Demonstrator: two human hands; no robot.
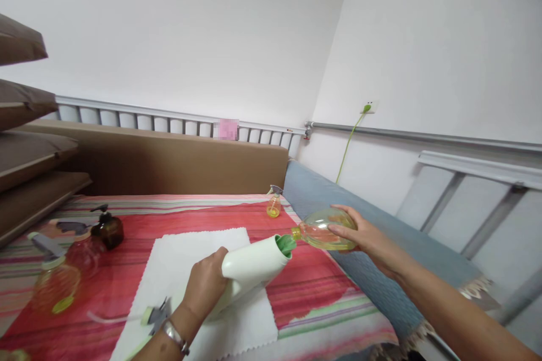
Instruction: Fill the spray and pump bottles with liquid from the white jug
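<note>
red striped cloth covers the low surface, with a grey-blue blanket running along its right edge by the wall. on the red cloth lies a white towel, and over it the person works with both hands. the left hand has its fingers wrapped around a white bottle, tipped on its side so the green-lined mouth points right. the right hand grips a clear round bottle with yellowish liquid inside, fingers curled over its far side, its orange neck touching the white bottle's mouth. a trigger sprayer head lies on the towel just beside the left wrist. off to the left stand a brown pump bottle and two clear spray bottles; a small yellow spray bottle sits near the far edge.
</note>
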